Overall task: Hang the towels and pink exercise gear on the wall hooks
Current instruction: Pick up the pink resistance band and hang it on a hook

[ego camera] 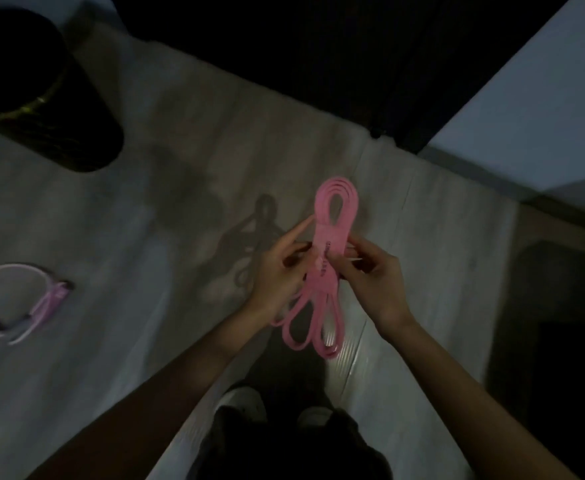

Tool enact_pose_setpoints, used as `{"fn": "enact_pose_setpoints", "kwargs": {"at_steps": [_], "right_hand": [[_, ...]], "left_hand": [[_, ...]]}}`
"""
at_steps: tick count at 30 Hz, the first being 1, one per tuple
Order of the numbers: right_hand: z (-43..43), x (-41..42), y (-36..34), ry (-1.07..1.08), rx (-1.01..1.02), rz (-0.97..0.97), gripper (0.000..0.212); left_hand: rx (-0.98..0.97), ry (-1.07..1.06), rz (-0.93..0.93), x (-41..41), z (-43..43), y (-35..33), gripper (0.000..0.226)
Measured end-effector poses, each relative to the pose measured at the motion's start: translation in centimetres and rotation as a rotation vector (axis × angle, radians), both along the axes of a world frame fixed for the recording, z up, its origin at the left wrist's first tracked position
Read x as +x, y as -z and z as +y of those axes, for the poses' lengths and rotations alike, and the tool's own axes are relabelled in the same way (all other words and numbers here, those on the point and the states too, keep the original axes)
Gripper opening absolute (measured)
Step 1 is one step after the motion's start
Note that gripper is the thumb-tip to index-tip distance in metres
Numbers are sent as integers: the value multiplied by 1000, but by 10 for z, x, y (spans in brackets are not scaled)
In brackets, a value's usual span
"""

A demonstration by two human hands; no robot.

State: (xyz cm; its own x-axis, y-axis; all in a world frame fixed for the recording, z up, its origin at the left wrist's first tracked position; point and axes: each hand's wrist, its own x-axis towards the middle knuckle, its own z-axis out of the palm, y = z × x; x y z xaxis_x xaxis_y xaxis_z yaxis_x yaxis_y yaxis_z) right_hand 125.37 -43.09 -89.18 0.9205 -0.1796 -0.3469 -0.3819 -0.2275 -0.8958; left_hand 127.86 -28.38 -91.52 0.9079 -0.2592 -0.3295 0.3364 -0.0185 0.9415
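Head view, it's pretty dark. Both hands are closed on the coiled pink band (327,233) at its middle, held up over the floor (180,168). The left hand (277,268) curls round it with one finger stretched along the loop, and the right hand (370,275) pinches the other side. I'd say this is the tidy-the-coil step before hanging. I see no hooks or towels, so next I'd look up, find the wall and slip the far loop over a hook. Another pink piece (42,303) lies on the floor at left.
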Motion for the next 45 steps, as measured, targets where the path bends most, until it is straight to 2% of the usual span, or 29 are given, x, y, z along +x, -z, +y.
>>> {"fn": "enact_pose_setpoints", "kwargs": {"at_steps": [4,11,15,20,22,25,29,35,45], "right_hand": [[19,9,-144,9,-17,-59,35],[47,11,-370,-91,57,-170,34],[68,2,-473,-177,115,-254,30],[98,-16,-567,-385,136,-348,34],[114,-21,-596,-492,137,-377,30],[151,-30,-638,-631,152,-460,28],[215,-46,-672,-759,193,-489,32],[339,-97,-710,-944,309,-518,20],[562,-233,-761,-1146,551,-482,20]], "left_hand": [[-1,-7,-122,7,21,-147,54],[39,-82,-190,-2,53,-377,53],[71,-177,-263,-23,76,-481,53],[149,-314,-351,-67,110,-579,52],[131,-392,-376,-89,128,-608,45],[-13,-606,-431,-125,156,-646,61],[64,-801,-530,-168,201,-686,54],[120,-1042,-565,-245,301,-725,52],[382,-1141,-639,-404,491,-792,51]]}}
